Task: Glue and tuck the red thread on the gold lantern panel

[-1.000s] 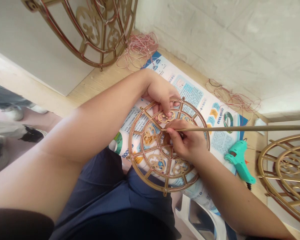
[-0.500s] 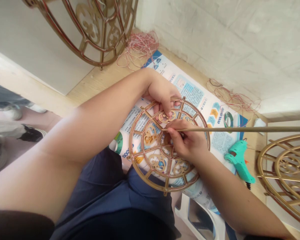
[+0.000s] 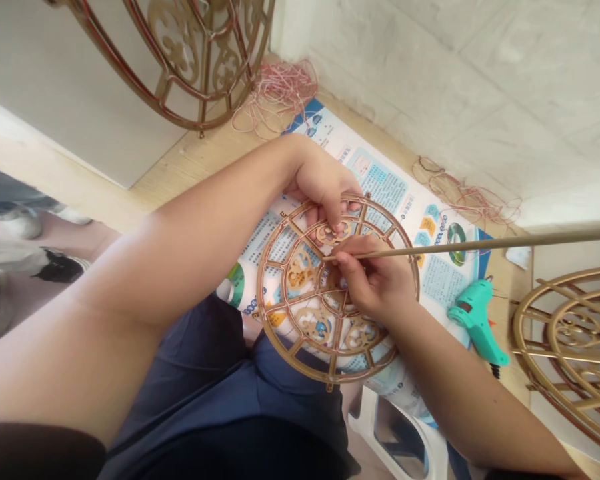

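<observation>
Printed sheet point(image 3: 437, 283) lies under the gold frame point(image 3: 289, 328).

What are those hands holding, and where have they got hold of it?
The left hand holds the round frame by its far edge; the right hand pinches the stick near its tip.

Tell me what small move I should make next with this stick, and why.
I'd probably press the tip of the thin stick lightly against the round frame: your right hand pinches the stick close to its tip, which appears to be at a spoke near the inner ring, while your left hand grips the frame's far rim, seemingly bracing it.
</observation>
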`<state>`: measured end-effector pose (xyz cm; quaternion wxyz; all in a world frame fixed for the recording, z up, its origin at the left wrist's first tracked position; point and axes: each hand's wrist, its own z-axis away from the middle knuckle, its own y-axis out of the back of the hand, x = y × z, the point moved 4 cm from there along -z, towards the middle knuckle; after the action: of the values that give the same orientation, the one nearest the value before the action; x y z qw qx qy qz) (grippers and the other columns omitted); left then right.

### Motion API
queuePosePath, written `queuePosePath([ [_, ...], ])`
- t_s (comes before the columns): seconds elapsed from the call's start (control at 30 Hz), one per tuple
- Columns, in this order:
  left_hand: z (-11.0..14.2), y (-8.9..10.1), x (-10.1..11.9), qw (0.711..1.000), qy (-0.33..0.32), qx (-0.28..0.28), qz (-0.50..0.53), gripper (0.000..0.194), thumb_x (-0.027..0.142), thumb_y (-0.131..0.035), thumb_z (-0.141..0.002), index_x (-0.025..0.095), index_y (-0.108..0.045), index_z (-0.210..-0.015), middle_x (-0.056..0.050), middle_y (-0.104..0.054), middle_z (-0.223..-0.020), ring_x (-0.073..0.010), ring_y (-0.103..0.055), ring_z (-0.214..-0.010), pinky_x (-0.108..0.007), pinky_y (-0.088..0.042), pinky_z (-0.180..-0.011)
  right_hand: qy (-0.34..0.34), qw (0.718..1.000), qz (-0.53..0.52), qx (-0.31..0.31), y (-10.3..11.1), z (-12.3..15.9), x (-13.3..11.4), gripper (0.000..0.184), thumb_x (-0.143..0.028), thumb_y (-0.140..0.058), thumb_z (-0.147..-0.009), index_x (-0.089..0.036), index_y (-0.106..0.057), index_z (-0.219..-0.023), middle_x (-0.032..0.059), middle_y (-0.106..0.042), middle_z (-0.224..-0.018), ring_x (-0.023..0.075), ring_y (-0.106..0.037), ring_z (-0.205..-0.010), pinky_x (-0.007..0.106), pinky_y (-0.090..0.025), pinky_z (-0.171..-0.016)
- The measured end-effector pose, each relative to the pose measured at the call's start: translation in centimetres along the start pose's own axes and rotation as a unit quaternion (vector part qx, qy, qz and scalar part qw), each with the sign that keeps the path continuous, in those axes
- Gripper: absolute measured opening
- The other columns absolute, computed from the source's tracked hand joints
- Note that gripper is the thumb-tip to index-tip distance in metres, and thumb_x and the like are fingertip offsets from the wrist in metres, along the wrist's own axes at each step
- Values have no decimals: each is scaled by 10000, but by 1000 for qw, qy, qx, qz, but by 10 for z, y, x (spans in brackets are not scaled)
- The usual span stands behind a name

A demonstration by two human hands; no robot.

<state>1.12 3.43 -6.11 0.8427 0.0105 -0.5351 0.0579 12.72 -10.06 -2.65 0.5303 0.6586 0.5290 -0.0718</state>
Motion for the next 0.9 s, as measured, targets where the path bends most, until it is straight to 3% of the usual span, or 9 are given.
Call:
queuePosePath([
  [0.17, 1, 0, 0, 1000, 6, 2, 2, 558, 275, -906, -640, 204, -452, -956, 27, -522, -827, -310, -677, -1021, -545, -497, -1020, -1, 1000, 4, -2, 0, -1, 0, 116, -134, -628, -1006, -217, -595, -932, 13, -683, -806, 148, -669, -705, 265, -521, -612],
  [0.3, 1, 0, 1, 1000, -2, -2, -8, 581, 307, -914, -642, 206, -434, -953, 42, -519, -816, -260, -673, -919, -559, -530, -985, 5, 1000, -2, -1, -1, 0, 1, 115, -135, -615, -1014, -215, -592, -934, 13, -670, -805, 146, -666, -713, 258, -526, -630],
  [0.6, 0, 2, 2, 998, 11, -7, -54, 514, 339, -824, -698, 202, -429, -996, 49, -550, -850, -249, -716, -942, -531, -554, -997, 19, 1000, -2, -4, -1, -1, 0, 118, -129, -614, -1015, -208, -591, -931, 11, -655, -788, 142, -643, -713, 264, -523, -647],
  [0.73, -1, 2, 3, 997, -5, -13, -73, 515, 375, -827, -720, 199, -452, -1026, 55, -556, -831, -233, -725, -936, -449, -577, -951, 17, 1000, -12, -4, -2, 0, 2, 123, -127, -604, -1021, -210, -585, -933, 3, -637, -764, 137, -626, -688, 263, -523, -634],
  [0.9, 0, 1, 2, 999, 4, -20, -47, 499, 335, -819, -722, 198, -439, -1014, 41, -610, -849, -237, -732, -918, -449, -579, -935, 15, 1000, -21, -9, -2, 0, 3, 125, -132, -596, -1029, -212, -573, -936, -8, -618, -753, 123, -609, -656, 252, -513, -607],
])
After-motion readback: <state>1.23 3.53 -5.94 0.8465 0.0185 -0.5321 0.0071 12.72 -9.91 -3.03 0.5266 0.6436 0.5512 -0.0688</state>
